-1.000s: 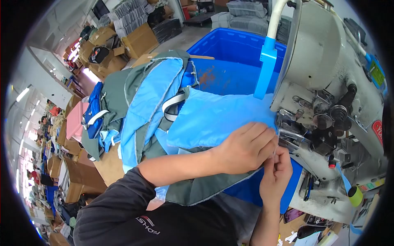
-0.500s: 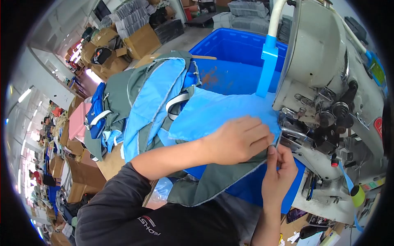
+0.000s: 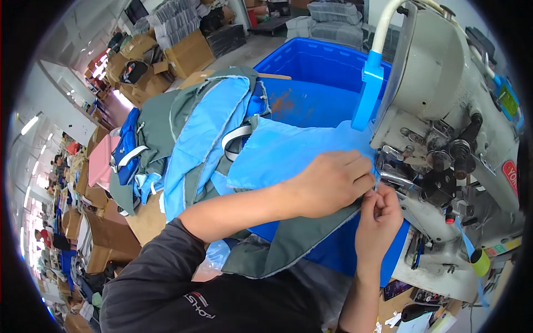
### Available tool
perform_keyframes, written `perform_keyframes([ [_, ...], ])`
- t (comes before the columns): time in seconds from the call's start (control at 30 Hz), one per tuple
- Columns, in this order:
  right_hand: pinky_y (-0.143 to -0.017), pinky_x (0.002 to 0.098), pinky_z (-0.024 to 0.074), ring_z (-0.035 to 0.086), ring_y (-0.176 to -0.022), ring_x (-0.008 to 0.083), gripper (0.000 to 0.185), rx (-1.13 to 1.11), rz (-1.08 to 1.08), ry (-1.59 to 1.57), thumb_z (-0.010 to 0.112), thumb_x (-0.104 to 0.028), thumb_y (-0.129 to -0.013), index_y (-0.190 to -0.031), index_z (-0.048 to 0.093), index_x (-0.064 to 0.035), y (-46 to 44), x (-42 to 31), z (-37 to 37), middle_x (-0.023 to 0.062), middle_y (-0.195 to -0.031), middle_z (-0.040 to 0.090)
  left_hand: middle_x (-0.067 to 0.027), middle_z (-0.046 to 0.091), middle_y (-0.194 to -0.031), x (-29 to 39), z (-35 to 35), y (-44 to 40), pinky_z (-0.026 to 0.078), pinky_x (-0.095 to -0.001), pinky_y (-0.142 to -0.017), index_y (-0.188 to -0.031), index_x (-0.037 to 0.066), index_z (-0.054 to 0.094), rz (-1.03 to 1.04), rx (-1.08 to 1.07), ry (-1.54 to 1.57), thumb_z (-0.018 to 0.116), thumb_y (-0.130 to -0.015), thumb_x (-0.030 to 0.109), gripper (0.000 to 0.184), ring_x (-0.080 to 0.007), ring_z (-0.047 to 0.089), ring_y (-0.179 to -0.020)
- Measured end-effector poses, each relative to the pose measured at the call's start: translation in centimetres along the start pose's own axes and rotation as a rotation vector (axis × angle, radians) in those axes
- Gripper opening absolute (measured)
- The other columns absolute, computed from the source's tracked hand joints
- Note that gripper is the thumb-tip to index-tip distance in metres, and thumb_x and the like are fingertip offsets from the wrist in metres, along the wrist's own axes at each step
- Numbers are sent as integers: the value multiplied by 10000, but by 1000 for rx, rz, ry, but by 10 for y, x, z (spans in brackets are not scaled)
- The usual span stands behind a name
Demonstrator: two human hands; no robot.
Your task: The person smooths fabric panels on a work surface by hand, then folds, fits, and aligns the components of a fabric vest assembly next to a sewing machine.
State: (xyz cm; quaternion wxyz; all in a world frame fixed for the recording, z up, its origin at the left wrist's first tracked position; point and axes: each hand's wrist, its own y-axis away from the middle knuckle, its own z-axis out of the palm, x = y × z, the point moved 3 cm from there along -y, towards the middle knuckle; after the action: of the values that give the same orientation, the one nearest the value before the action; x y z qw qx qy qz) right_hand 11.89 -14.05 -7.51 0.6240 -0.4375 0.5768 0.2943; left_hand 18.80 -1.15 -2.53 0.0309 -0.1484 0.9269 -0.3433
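Note:
Beside the sewing machine (image 3: 425, 72), my left hand (image 3: 336, 184) is closed, its fingers curled at the edge of the light blue fabric (image 3: 277, 152). My right hand (image 3: 380, 213) pinches the edge of the grey-green fabric (image 3: 300, 236), its fingertips almost touching those of my left. The exact spot they grip is partly hidden behind the fingers. Just beyond my fingertips is the machine's metal presser area (image 3: 395, 176). From there the grey-green piece hangs in a curve toward my chest.
A blue plastic bin (image 3: 316, 53) stands behind the blue fabric. Grey-green and blue sewn pieces (image 3: 205, 133) are heaped to the left. A light blue nozzle on a white hose (image 3: 366, 91) hangs by the machine head. Cardboard boxes (image 3: 111, 238) fill the left background.
My fingertips have shifted slightly upward along the fabric edges, and my right hand has closed in toward my left. The view has tilted a little.

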Motion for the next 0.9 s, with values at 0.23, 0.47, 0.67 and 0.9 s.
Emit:
perform_keyframes([
  [0.23,-656,194,482,581,-756,26,315,1,-53,95,596,83,-922,-1233,557,52,17,-7,12,40,-941,707,-103,575,-940,2,-7,37,490,-375,-648,-1149,1,657,-105,70,-168,683,-748,119,418,-271,579,-783],
  [0.47,-601,163,397,552,-758,-6,340,-120,98,-229,525,108,-968,-1301,533,42,17,-4,1,38,-1065,710,-43,531,-862,-18,-6,34,444,-311,-574,-1080,48,600,116,1,-323,639,-785,182,326,-189,572,-713],
  [0.67,-617,164,367,469,-700,-9,256,-71,87,-248,538,47,-1005,-1261,544,41,18,-4,7,8,-947,687,23,500,-678,-24,-28,8,378,-286,-439,-1130,50,647,391,-214,-422,626,-808,205,358,-133,554,-529],
  [0.9,-579,210,323,441,-699,11,202,-31,-33,-70,572,-14,-1022,-1213,551,47,17,1,4,-25,-772,606,35,463,-596,-17,-44,-7,350,-280,-410,-1319,33,641,451,-502,-484,617,-837,202,512,-119,546,-480],
])
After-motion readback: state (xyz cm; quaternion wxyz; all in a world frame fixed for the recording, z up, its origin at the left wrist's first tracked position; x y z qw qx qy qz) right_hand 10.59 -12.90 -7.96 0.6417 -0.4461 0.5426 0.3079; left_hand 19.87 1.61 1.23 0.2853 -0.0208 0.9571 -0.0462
